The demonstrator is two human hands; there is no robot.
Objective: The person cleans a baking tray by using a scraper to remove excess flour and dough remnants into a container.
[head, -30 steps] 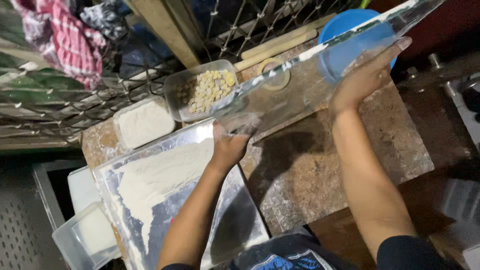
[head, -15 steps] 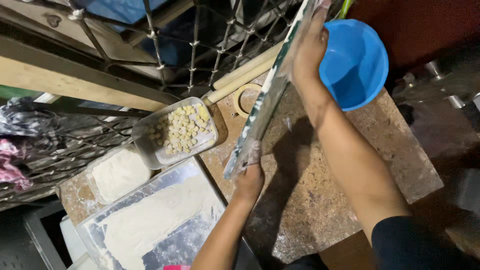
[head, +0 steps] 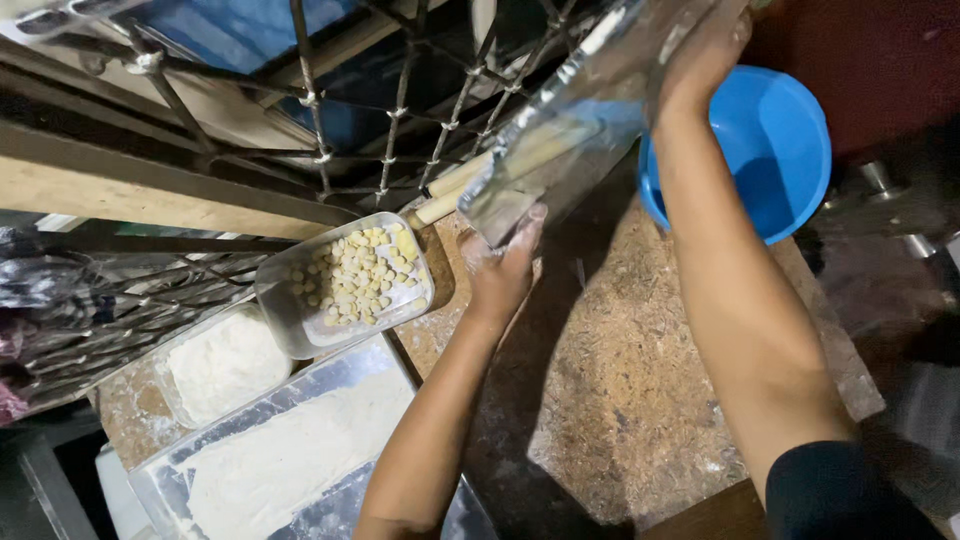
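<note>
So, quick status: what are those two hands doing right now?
Left hand grips the clear sheet's lower end. Right hand holds its upper end, tilted steeply. Blue bowl sits beside; nothing blocking.

Dim scene lit from above; my arms cast dark shadows on the speckled brown stone counter; edges blurred, corners murky.

Bare forearms, dark short sleeve
</note>
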